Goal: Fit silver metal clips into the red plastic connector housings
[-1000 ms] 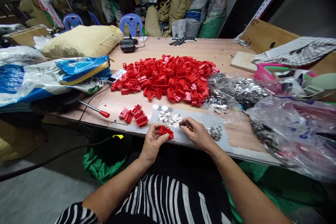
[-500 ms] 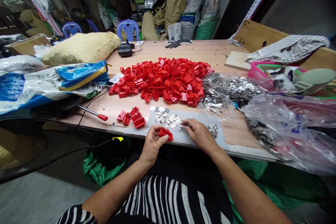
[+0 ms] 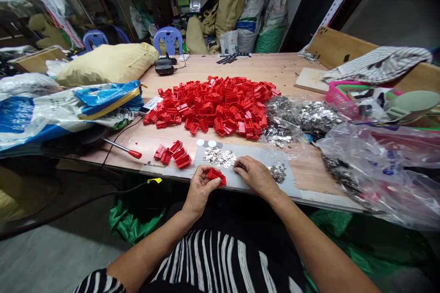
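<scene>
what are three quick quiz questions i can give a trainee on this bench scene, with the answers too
1. Multiple choice: what does the left hand hold?
a) a striped cloth
b) a red plastic part
c) a clear plastic bag

2. True or false: the big red heap lies farther from the person than the flat silver pieces on the grey sheet.

3. Fill in: seen by the person, the small red cluster lies to the ____ of those silver pieces.

Key: 1 b; 2 true; 3 left
</scene>
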`<action>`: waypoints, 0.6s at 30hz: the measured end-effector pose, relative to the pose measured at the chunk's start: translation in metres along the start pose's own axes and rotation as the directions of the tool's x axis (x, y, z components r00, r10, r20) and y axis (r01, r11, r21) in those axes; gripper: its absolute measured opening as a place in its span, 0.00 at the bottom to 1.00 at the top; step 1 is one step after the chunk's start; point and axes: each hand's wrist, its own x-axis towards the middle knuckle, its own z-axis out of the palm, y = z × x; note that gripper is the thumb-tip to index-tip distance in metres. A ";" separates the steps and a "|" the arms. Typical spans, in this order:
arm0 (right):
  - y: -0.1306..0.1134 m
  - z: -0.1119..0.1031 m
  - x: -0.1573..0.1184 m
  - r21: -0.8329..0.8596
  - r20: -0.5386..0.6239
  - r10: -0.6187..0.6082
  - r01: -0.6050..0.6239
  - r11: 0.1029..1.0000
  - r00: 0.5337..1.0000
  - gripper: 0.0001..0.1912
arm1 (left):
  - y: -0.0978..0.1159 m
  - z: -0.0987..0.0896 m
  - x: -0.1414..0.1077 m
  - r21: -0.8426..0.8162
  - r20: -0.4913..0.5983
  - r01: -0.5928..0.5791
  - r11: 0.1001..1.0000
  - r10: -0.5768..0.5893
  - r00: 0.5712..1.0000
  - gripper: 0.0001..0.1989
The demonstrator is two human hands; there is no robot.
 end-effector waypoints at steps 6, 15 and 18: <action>0.008 -0.007 0.001 0.243 -0.009 0.100 -0.095 0.965 0.995 0.07 | -0.001 0.001 0.000 -0.010 0.002 0.000 1.000 0.000 1.000 0.16; 0.011 -0.003 0.000 0.225 -0.020 0.129 -0.122 0.967 0.991 0.06 | -0.002 0.001 0.000 -0.008 0.003 0.002 1.000 -0.002 1.000 0.17; 0.010 -0.003 -0.001 0.183 -0.037 0.125 -0.117 0.976 0.991 0.04 | -0.002 0.001 0.000 -0.005 0.006 0.000 1.000 0.000 1.000 0.16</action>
